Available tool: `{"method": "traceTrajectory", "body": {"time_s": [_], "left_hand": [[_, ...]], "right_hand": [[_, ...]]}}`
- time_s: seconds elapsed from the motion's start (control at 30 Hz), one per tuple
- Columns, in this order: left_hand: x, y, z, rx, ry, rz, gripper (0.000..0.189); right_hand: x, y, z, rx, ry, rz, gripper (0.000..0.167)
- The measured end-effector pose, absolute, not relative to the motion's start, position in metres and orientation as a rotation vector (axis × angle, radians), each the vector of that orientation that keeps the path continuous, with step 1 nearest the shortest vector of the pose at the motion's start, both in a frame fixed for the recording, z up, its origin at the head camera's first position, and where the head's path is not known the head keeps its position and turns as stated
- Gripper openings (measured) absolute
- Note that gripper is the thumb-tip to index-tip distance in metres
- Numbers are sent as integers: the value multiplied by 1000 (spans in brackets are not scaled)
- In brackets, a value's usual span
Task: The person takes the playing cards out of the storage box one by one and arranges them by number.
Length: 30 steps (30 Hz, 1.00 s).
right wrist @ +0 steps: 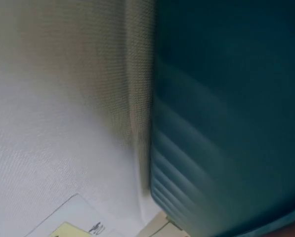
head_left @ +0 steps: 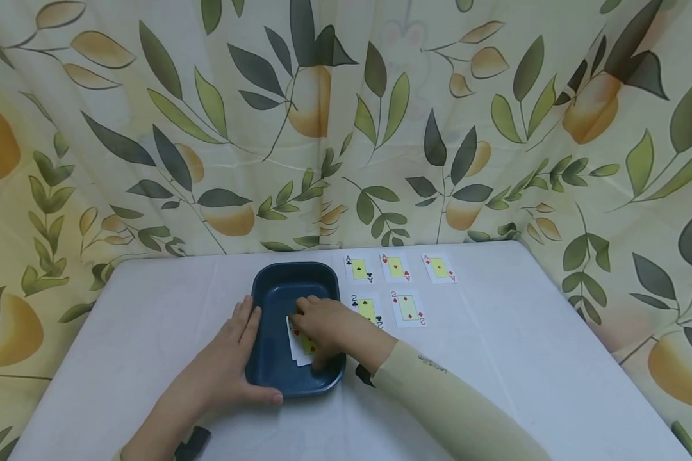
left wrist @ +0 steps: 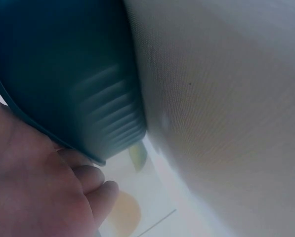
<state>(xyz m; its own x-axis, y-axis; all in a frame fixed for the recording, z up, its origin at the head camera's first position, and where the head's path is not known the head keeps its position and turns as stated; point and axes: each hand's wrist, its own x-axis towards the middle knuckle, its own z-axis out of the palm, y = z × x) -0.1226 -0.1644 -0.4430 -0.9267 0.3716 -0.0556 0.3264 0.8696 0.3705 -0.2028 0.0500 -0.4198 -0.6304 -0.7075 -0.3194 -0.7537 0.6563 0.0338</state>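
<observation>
A dark blue tray (head_left: 271, 378) with rounded corners stands on the table; its ribbed outer wall (left wrist: 103, 108) fills part of the left wrist view. My left hand (head_left: 225, 358) rests against the tray's left side, fingers extended along the rim and thumb at the near left corner. My right hand (head_left: 331, 326) reaches over the tray's right rim and grips a playing card (head_left: 307, 344) by its edges, thumb low and fingers at the top. At least one more card lies under it, its white edge (head_left: 296, 349) showing. The right fingertips are partly hidden, and the right wrist view misses them.
Right of the tray, face-up aces of clubs (head_left: 359, 269), hearts (head_left: 396, 267) and diamonds (head_left: 439, 267) form a row. Below lie the two of clubs (head_left: 367, 308), partly behind my right hand, and the two of diamonds (head_left: 407, 308). A patterned curtain (head_left: 380, 160) hangs behind the white-covered table (head_left: 496, 358).
</observation>
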Motion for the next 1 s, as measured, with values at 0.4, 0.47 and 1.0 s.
{"method": "traceTrajectory", "body": {"time_s": [0.4, 0.47, 1.0], "left_hand": [[-122, -164, -442, 547, 2907, 545, 146], [-122, -164, -443, 543, 2902, 546, 146], [-125, -166, -444, 539, 2879, 549, 147]], "right_hand": [[-202, 47, -420, -1167, 2578, 223, 89], [-201, 47, -420, -1177, 2577, 219, 89], [-195, 50, -406, -1250, 2608, 98, 92]]}}
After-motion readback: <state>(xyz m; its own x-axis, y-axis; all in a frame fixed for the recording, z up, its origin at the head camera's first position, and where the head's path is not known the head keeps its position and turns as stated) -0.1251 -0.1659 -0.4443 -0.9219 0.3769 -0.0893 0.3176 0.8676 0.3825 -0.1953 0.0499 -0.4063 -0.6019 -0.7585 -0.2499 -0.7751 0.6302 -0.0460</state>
